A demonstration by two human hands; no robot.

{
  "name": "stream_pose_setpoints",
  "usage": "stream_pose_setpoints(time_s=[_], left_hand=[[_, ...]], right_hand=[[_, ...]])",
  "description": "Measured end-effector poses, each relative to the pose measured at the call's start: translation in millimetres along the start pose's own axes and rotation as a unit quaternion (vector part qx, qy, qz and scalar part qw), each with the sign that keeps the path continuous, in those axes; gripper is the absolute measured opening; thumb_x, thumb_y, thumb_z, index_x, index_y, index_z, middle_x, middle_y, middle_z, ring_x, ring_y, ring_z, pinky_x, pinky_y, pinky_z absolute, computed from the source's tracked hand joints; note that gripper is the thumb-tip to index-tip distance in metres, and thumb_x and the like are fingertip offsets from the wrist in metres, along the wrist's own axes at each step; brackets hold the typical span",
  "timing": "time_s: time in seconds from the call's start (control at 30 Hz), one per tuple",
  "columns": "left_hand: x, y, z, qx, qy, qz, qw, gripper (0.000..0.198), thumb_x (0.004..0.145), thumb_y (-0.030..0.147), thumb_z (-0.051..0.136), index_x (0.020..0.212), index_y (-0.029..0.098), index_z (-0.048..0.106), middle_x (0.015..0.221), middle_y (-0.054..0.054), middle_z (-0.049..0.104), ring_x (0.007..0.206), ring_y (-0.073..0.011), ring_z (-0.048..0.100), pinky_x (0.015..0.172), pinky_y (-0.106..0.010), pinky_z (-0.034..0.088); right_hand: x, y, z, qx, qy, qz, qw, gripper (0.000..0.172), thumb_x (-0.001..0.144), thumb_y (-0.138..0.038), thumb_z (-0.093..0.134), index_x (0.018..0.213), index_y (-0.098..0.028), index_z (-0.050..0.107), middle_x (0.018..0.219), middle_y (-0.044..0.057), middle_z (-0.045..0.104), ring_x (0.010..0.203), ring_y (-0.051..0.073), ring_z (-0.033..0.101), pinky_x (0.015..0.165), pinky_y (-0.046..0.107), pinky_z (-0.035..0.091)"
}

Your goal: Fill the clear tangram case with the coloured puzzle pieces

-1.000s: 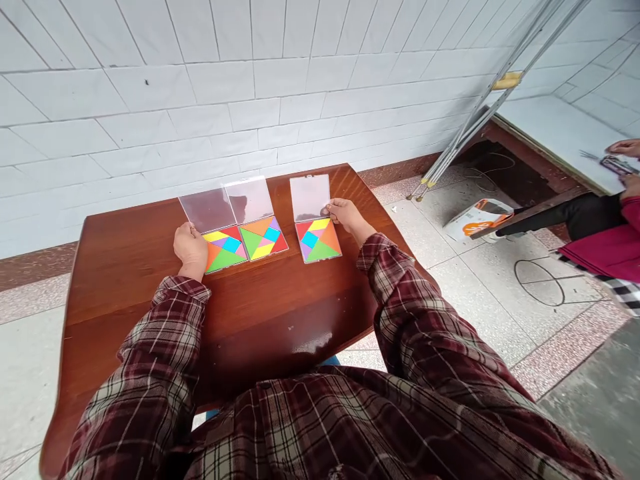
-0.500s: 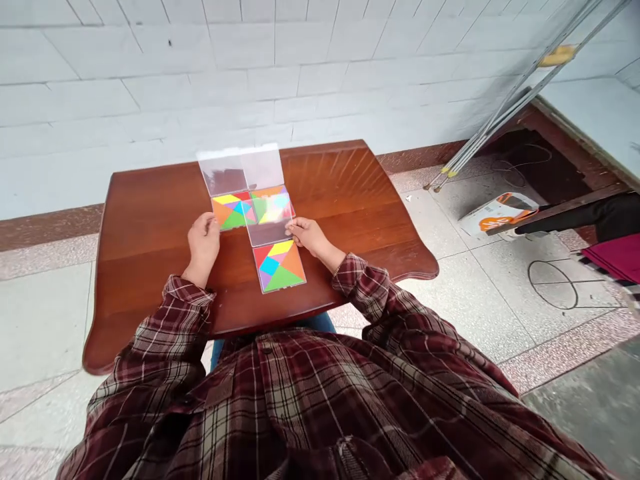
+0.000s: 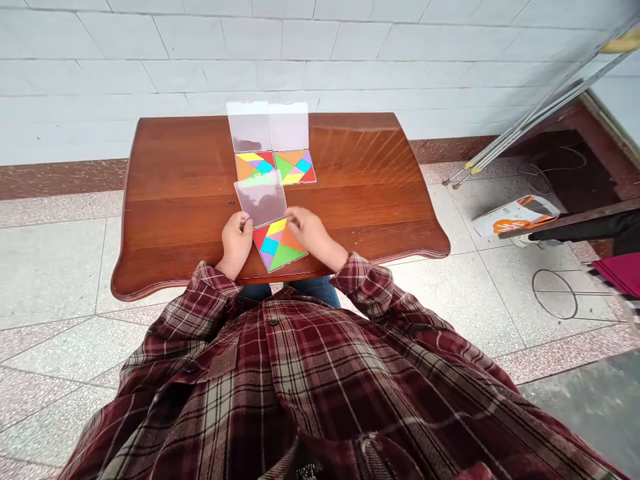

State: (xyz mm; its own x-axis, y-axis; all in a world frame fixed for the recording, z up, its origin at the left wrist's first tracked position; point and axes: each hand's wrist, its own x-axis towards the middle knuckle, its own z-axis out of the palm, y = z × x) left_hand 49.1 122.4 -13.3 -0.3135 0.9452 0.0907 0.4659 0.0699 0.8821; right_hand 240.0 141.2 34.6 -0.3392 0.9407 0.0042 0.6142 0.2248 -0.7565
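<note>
The nearest tangram case [image 3: 287, 255] lies slightly turned on the table, its colored pieces forming a square. Its clear lid [image 3: 263, 199] is swung open and tilts up away from me. My left hand [image 3: 237, 241] is closed, thumb and forefinger pinching the lid's left edge near the hinge. At the opposite hinge corner is my right hand [image 3: 311, 232], fingers bent over the orange piece; slight blur hides whether they grip. Behind the lid, two more tangram cases, a left one [image 3: 245, 160] and a right one [image 3: 300, 167], sit side by side with clear lids raised.
The brown wooden table [image 3: 370, 193] has curved edges and stands against a white block wall [image 3: 350, 73]. On the floor at right are a white and orange box [image 3: 515, 215], leaning metal crutches [image 3: 530, 110] and a wire ring stand [image 3: 555, 293].
My left hand has moved right to the near case's lid. My right hand has slid from the lid's edge to the hinge corner. The near case now lies apart from the right rear one.
</note>
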Motion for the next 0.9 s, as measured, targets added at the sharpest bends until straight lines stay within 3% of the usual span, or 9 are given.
stream_pose_setpoints(time_s=[0.13,0.3,0.63,0.77,0.9], left_hand=[[-5.8,4.7,1.8,0.092,-0.017,0.024,0.995,0.012,0.083,0.028,0.05,0.088,0.019,0.055,0.082,-0.003,0.063,0.075,-0.0156,0.058,0.074,-0.029,0.045],[-7.0,6.9,-0.4,0.14,-0.026,0.043,0.989,0.013,0.085,0.03,0.047,0.087,0.02,0.056,0.081,-0.004,0.064,0.074,-0.0174,0.057,0.072,-0.03,0.042],[-8.3,4.5,-3.1,0.169,-0.026,0.064,0.983,0.015,0.087,0.032,0.044,0.084,0.021,0.054,0.084,-0.006,0.065,0.078,-0.0204,0.059,0.072,-0.032,0.042],[-8.6,3.3,-3.7,0.165,-0.03,0.056,0.984,0.014,0.087,0.031,0.045,0.086,0.022,0.055,0.086,-0.007,0.066,0.081,-0.0215,0.061,0.074,-0.033,0.044],[-8.3,1.4,-3.6,0.167,-0.029,0.055,0.984,0.015,0.087,0.031,0.044,0.088,0.021,0.055,0.088,-0.008,0.067,0.084,-0.0222,0.062,0.077,-0.033,0.044]], right_hand=[[-36.4,-24.9,23.9,-0.153,-0.108,-0.011,0.982,0.032,0.089,-0.02,0.054,0.12,-0.013,0.054,0.118,0.013,0.059,0.101,0.022,0.059,0.087,0.032,0.047],[-46.6,-38.1,43.1,-0.256,-0.114,0.055,0.958,0.039,0.091,-0.029,0.053,0.126,-0.013,0.048,0.129,0.018,0.052,0.099,0.025,0.063,0.075,0.032,0.051],[-29.9,-24.5,38.2,-0.178,-0.108,0.093,0.974,0.045,0.081,-0.027,0.069,0.122,-0.017,0.053,0.123,0.013,0.056,0.104,0.021,0.062,0.088,0.029,0.047],[-25.5,-14.2,41.3,-0.141,-0.115,0.066,0.981,0.035,0.08,-0.025,0.068,0.114,-0.018,0.061,0.115,0.01,0.059,0.099,0.019,0.061,0.087,0.03,0.045],[-22.5,-3.7,35.1,-0.064,-0.11,0.029,0.991,0.014,0.083,-0.021,0.062,0.096,-0.018,0.066,0.099,0.005,0.066,0.093,0.017,0.06,0.084,0.027,0.043]])
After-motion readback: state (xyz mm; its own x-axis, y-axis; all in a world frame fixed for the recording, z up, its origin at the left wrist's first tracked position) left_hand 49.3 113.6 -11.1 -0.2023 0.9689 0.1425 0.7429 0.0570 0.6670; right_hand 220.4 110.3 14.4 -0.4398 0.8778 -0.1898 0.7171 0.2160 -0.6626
